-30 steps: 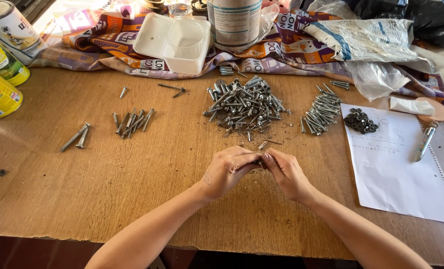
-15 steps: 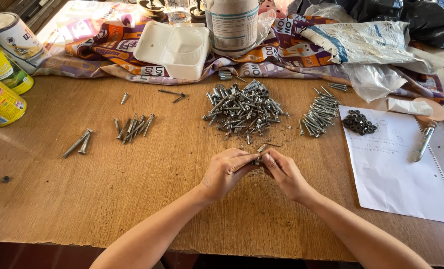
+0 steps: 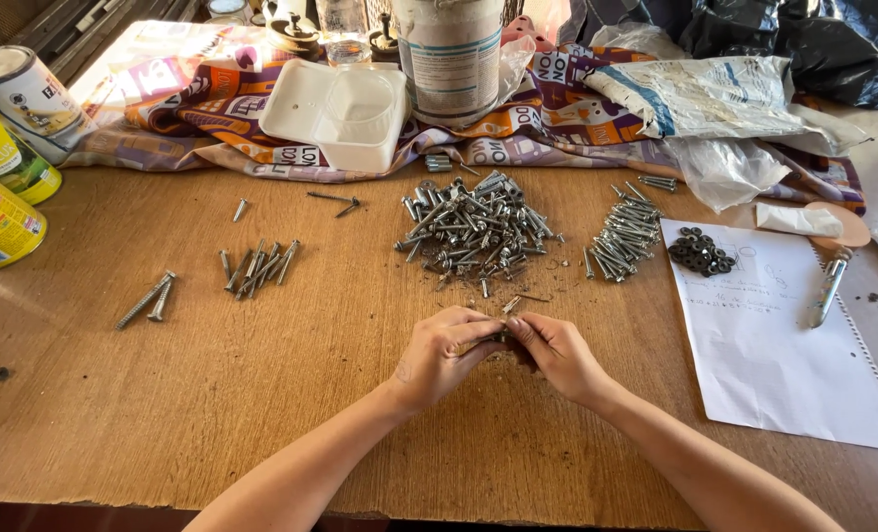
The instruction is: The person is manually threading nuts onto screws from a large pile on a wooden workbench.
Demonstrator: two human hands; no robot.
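The fingers [image 3: 478,330] of the left hand [image 3: 444,357] and those of the right hand [image 3: 557,355] meet tip to tip over the wooden surface [image 3: 261,414], pinched shut together on a small metal piece [image 3: 503,335], mostly hidden between them; its exact kind cannot be told. A short screw [image 3: 511,304] lies on the wood just beyond the fingertips.

The big heap of screws [image 3: 473,232] serves as landmark: the hands sit just on the near side of it, toward the person. To the right of the heap lies a smaller bundle of screws [image 3: 624,241], laid roughly parallel. Further right, a cluster of dark washers [image 3: 700,253] rests on the top corner of a white paper sheet [image 3: 769,365], with a metal tool [image 3: 829,286] at the sheet's right edge. To the left of the heap is a small group of screws [image 3: 259,266], and further left two long screws [image 3: 148,299] lie side by side. Beyond the heap, a white plastic tray [image 3: 338,110] and a tall bucket [image 3: 449,54] stand on patterned cloth [image 3: 202,108]. Paint cans [image 3: 5,148] stand at the far left edge.
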